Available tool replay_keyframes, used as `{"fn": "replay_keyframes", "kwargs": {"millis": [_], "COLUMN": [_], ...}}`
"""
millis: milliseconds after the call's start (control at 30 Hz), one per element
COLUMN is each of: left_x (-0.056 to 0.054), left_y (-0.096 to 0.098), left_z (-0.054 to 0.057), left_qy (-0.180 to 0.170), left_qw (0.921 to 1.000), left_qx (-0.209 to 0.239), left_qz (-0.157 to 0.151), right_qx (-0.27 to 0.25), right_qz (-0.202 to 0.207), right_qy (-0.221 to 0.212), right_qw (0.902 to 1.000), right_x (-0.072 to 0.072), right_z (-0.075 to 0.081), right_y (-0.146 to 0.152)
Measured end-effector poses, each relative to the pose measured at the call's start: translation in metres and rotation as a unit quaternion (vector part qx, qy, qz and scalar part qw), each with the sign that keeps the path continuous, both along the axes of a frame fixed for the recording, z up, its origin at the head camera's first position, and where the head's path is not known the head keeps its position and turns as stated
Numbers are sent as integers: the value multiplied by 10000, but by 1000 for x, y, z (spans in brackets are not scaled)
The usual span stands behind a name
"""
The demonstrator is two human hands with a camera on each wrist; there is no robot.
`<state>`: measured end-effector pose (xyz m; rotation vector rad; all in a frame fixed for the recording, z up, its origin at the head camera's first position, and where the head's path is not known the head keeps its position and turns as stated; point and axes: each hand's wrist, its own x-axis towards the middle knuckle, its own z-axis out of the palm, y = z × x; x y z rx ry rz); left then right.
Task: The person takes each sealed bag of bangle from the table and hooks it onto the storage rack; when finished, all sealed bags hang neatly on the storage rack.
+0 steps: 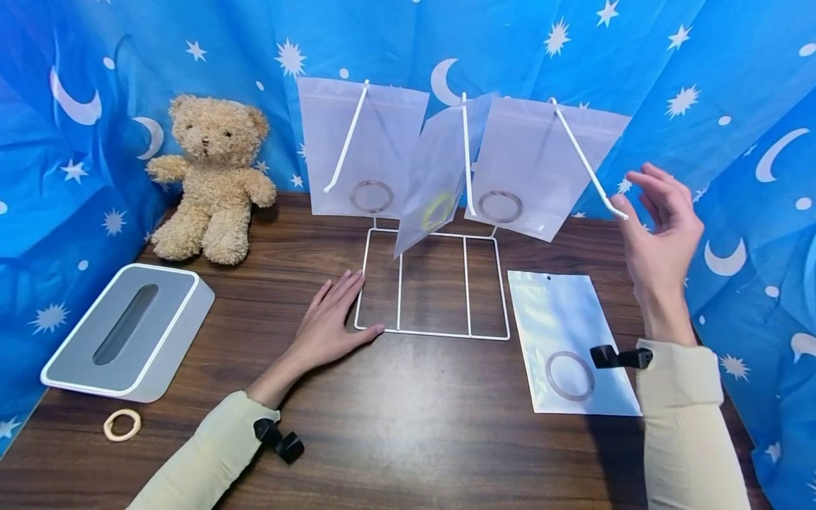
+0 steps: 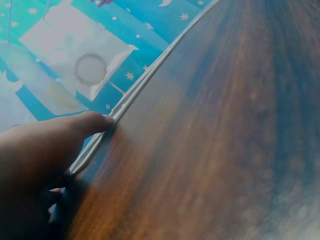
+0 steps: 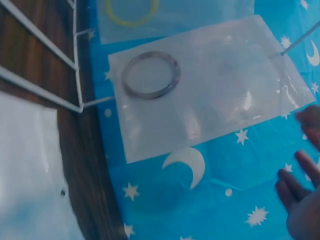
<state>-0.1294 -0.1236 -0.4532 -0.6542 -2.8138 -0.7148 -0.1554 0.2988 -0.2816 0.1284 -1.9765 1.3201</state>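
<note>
A white wire display rack [image 1: 468,283] stands on the table. Its three prongs carry clear zip bags: a left bag [image 1: 338,142] and a right bag [image 1: 529,156] with greyish bangles, and a tilted middle bag [image 1: 440,156] with a yellow bangle [image 1: 438,211]. My left hand [image 1: 325,319] lies with spread fingers at the base's front left corner; its thumb [image 2: 95,121] touches the wire. Beside the right prong's tip [image 1: 621,212], my right hand [image 1: 666,234] is raised with loosely bent fingers, holding nothing. Whether its thumb touches the tip, I cannot tell.
Another bag [image 1: 554,319] with a bangle [image 1: 570,375] lies flat right of the rack, below my right forearm. On the left are a teddy bear [image 1: 213,177], a grey and white tissue box [image 1: 127,333] and a beige ring [image 1: 122,425]. A blue curtain [image 1: 382,35] hangs behind.
</note>
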Motion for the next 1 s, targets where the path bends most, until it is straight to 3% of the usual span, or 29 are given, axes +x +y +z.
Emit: {"fn": "replay_keyframes", "kwargs": {"millis": [100, 167, 200, 267, 333, 400, 467, 533, 600, 800, 900, 1000], "left_x": [-1, -2, -2, -2, -3, -2, -1, 0, 0, 0, 0, 0], "left_y": [-1, -1, -1, -2, -1, -1, -1, -1, -1, -2, -1, -1], "left_z": [2, 2, 3, 3, 2, 1, 1, -1, -1, 0, 0, -1], "left_qy": [2, 28, 46, 67, 67, 54, 43, 40, 47, 90, 71, 68], "left_qw": [10000, 10000, 10000, 10000, 10000, 10000, 10000, 10000, 10000, 10000, 10000, 10000], "left_qx": [-10, -26, -33, -33, -35, -45, -57, -69, -60, -12, -2, -14], "left_qz": [13, 20, 16, 6, -11, -33, -39, -35, -11, 13, -30, -22], "right_qx": [569, 1171, 1487, 2140, 2618, 2852, 2916, 2941, 2918, 2475, 2048, 1637], "right_qz": [-749, -982, -1007, -862, -648, -594, -596, -611, -639, -822, -831, -613], "right_qy": [-942, -2084, -2726, -3891, -4675, -5144, -5362, -5409, -5376, -5259, -5036, -4543], "right_qw": [9911, 9660, 9452, 8919, 8418, 8066, 7899, 7856, 7885, 8096, 8352, 8735], "right_x": [11, 18, 21, 28, 34, 40, 46, 51, 53, 54, 56, 59], "right_z": [-16, -30, -37, -49, -63, -76, -86, -94, -98, -104, -108, -112], "right_y": [13, 23, 27, 32, 37, 39, 39, 39, 38, 37, 41, 47]}}
